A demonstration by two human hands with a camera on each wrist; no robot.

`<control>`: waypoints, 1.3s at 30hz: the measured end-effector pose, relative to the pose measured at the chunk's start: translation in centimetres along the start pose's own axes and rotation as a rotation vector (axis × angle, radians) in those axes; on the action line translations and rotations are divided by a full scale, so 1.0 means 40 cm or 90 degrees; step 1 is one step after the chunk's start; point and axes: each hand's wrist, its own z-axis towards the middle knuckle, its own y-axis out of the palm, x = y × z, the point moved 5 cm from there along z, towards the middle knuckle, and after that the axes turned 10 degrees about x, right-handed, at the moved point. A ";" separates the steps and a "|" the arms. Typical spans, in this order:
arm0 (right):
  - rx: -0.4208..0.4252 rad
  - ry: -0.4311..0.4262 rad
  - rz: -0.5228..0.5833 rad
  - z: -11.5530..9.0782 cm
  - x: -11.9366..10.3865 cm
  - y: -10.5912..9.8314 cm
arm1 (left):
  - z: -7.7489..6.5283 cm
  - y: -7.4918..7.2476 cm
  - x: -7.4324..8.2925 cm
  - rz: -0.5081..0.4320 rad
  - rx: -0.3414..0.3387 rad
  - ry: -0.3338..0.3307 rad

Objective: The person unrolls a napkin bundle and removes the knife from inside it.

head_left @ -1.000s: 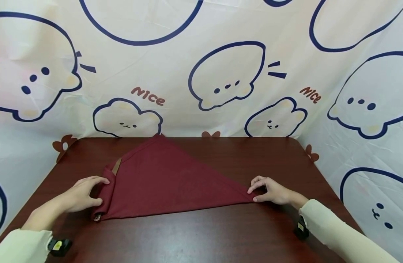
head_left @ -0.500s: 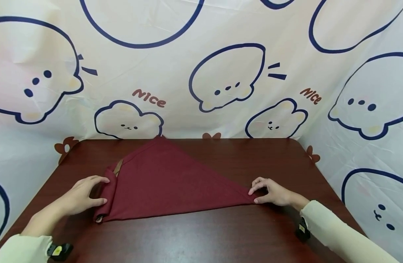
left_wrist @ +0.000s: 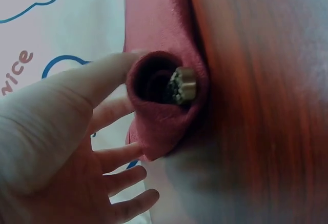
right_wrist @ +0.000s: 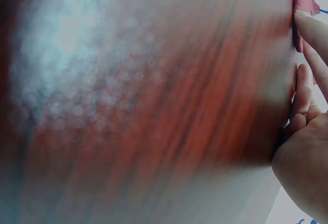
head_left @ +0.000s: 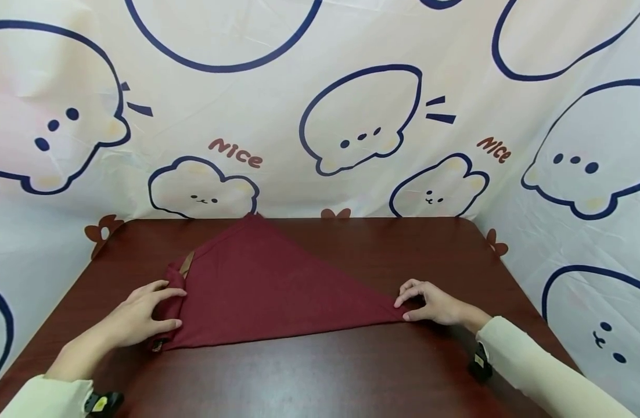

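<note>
A dark red cloth (head_left: 268, 284) lies in a triangle shape on the table, its left edge wound into a roll (left_wrist: 159, 126). My left hand (head_left: 134, 316) lies over this roll, thumb and forefinger reaching across it with the other fingers spread behind. Out of the roll's near end pokes a brass-coloured round end (left_wrist: 186, 86) with a dark, rough face. A brown, pointed flat piece (head_left: 186, 264) shows at the far end; the rest is hidden inside. With thumb and fingers, my right hand (head_left: 437, 305) pinches the cloth's narrow right corner.
The dark brown wooden table (head_left: 309, 377) extends in front of the cloth and beyond it to the right. A white sheet (head_left: 288, 128) printed with blue-outlined cartoon animals hangs behind the table and along both sides. The cloth's top corner touches the table's far edge.
My left hand has shifted slightly to the right, its thumb and forefinger now farther across the roll. The right hand stays at the cloth's corner.
</note>
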 end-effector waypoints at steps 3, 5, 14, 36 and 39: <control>-0.004 0.003 0.002 0.001 0.001 0.000 | -0.002 0.010 0.003 0.006 -0.018 -0.006; -0.006 0.005 0.003 0.001 0.001 0.000 | -0.002 0.016 0.005 0.010 -0.025 -0.008; -0.005 0.005 0.003 0.008 -0.003 -0.002 | -0.003 0.008 -0.005 0.018 -0.006 -0.011; -0.005 0.010 0.004 0.000 -0.006 -0.001 | -0.035 -0.032 -0.065 0.012 0.023 -0.015; -0.005 0.013 0.004 0.000 -0.006 0.000 | -0.042 -0.038 -0.078 -0.010 0.019 -0.010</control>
